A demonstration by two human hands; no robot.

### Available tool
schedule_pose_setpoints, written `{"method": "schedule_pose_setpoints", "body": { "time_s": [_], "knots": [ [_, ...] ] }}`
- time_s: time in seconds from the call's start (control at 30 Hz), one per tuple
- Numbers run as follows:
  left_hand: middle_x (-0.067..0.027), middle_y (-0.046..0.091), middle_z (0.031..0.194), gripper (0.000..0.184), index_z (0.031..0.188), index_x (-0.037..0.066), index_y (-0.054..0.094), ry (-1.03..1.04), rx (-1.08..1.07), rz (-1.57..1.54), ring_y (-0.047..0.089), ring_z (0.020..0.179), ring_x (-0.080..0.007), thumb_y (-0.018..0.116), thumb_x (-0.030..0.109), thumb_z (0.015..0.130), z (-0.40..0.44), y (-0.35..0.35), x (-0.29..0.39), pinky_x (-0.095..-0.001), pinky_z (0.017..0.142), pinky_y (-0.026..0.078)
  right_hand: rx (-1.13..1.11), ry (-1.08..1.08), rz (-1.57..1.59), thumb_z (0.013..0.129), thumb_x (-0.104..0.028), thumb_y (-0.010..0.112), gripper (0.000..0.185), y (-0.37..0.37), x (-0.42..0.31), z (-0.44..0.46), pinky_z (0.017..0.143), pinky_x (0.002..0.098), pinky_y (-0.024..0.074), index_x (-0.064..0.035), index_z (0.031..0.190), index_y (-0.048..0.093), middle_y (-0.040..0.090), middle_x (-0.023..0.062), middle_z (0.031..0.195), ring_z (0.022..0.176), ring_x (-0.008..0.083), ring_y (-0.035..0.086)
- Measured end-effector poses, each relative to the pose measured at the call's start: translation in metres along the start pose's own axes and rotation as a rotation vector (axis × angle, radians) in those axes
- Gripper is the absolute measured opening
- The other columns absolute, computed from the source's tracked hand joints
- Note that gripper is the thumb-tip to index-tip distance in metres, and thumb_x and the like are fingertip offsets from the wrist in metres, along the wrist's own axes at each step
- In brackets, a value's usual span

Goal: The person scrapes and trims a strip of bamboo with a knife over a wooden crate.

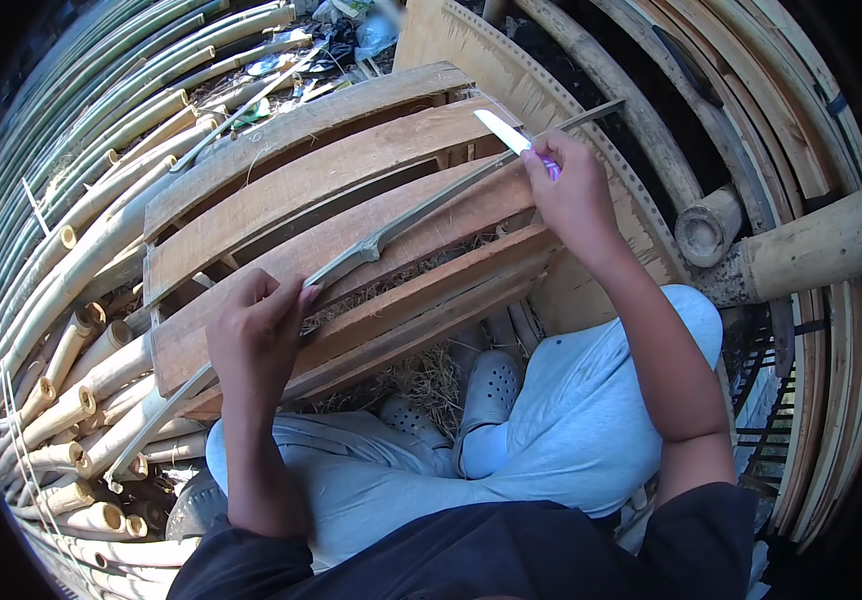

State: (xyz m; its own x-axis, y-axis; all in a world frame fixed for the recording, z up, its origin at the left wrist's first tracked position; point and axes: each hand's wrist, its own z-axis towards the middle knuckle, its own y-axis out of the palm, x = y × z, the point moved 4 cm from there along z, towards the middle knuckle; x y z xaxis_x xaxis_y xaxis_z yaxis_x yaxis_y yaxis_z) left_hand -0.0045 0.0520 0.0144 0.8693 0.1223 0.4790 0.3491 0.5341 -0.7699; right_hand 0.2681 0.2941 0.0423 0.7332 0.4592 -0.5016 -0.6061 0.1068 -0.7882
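A long split bamboo strip (371, 247) with a raised node runs slantwise across a slatted wooden crate (341, 145). My left hand (254, 325) is closed around its lower part, thumb and fingers pinching it; the tail of the strip hangs past my wrist to the lower left. My right hand (573, 190) is closed on a knife (503, 131) with a white blade and a purple-and-white handle. The blade points up and left, close to the strip's upper part. Whether the edge touches the bamboo I cannot tell. The strip's far end extends beyond my right hand.
Stacked bamboo poles (91, 250) fill the left side. A curved plywood sheet (641, 200) with a perforated edge stands right of the crate. Thick bamboo (801, 250) and long wooden strips (821, 400) lie to the right. Shavings (421, 385) are scattered by my shoes (491, 395).
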Motion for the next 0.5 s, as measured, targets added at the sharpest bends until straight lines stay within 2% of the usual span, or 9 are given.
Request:
{"method": "schedule_pose_setpoints", "body": {
  "time_s": [0.1, 0.13, 0.17, 0.23, 0.3, 0.4, 0.5],
  "knots": [
    [-0.0063, 0.055, 0.072, 0.013, 0.093, 0.014, 0.079, 0.014, -0.002, 0.007, 0.058, 0.062, -0.0251, 0.085, 0.022, 0.085, 0.000, 0.000, -0.003, -0.0397, 0.058, 0.045, 0.042, 0.106, 0.041, 0.100, -0.016, 0.070, 0.016, 0.004, -0.010, -0.009, 0.073, 0.0349, 0.0534, 0.0005, 0.100, 0.069, 0.071, 0.0139, 0.082, 0.077, 0.0199, 0.071],
    [-0.0063, 0.055, 0.072, 0.013, 0.093, 0.014, 0.079, 0.015, -0.005, 0.005, 0.058, 0.062, -0.0251, 0.085, 0.022, 0.085, 0.001, 0.000, -0.002, -0.0397, 0.058, 0.045, 0.030, 0.070, 0.102, 0.100, -0.017, 0.071, 0.017, 0.004, 0.003, -0.002, 0.070, 0.0340, 0.0521, 0.0005, 0.099, 0.069, 0.070, 0.0108, 0.079, 0.074, 0.0161, 0.067],
    [-0.0063, 0.055, 0.072, 0.013, 0.094, 0.013, 0.079, 0.023, -0.006, 0.013, 0.058, 0.062, -0.0252, 0.085, 0.022, 0.085, 0.001, 0.000, 0.000, -0.0398, 0.058, 0.045, 0.028, 0.073, 0.100, 0.100, -0.017, 0.071, 0.017, -0.001, 0.009, 0.003, 0.070, 0.0340, 0.0521, 0.0005, 0.099, 0.069, 0.070, 0.0108, 0.079, 0.074, 0.0161, 0.067],
    [-0.0063, 0.055, 0.072, 0.014, 0.094, 0.013, 0.079, 0.026, -0.005, 0.022, 0.058, 0.062, -0.0252, 0.085, 0.022, 0.085, 0.001, 0.000, 0.001, -0.0398, 0.058, 0.044, 0.023, 0.177, 0.081, 0.099, -0.016, 0.072, 0.018, -0.010, 0.012, 0.010, 0.078, 0.0422, 0.0571, 0.0015, 0.096, 0.069, 0.074, 0.0192, 0.086, 0.083, 0.0313, 0.075],
    [-0.0064, 0.055, 0.072, 0.014, 0.093, 0.012, 0.079, 0.017, -0.004, 0.023, 0.057, 0.061, -0.0253, 0.085, 0.021, 0.085, 0.001, 0.001, 0.000, -0.0398, 0.058, 0.044, 0.020, 0.207, 0.123, 0.099, -0.016, 0.072, 0.019, 0.000, -0.003, -0.003, 0.077, 0.0412, 0.0566, 0.0026, 0.095, 0.070, 0.073, 0.0185, 0.085, 0.079, 0.0288, 0.074],
    [-0.0068, 0.054, 0.072, 0.014, 0.093, 0.012, 0.078, 0.025, 0.003, 0.032, 0.057, 0.062, -0.0253, 0.085, 0.021, 0.085, 0.002, 0.001, 0.001, -0.0401, 0.058, 0.044, -0.076, 0.024, 0.157, 0.100, -0.016, 0.071, 0.019, 0.013, -0.030, -0.015, 0.073, 0.0404, 0.0560, 0.0028, 0.096, 0.070, 0.073, 0.0187, 0.084, 0.076, 0.0290, 0.073],
    [-0.0073, 0.054, 0.072, 0.014, 0.092, 0.011, 0.078, 0.005, -0.024, 0.002, 0.057, 0.062, -0.0257, 0.085, 0.022, 0.085, 0.001, -0.001, 0.002, -0.0404, 0.058, 0.044, 0.003, 0.107, 0.072, 0.099, -0.015, 0.072, 0.019, -0.003, -0.004, 0.010, 0.074, 0.0398, 0.0562, 0.0035, 0.096, 0.071, 0.073, 0.0192, 0.085, 0.077, 0.0298, 0.073]
  ]
}}
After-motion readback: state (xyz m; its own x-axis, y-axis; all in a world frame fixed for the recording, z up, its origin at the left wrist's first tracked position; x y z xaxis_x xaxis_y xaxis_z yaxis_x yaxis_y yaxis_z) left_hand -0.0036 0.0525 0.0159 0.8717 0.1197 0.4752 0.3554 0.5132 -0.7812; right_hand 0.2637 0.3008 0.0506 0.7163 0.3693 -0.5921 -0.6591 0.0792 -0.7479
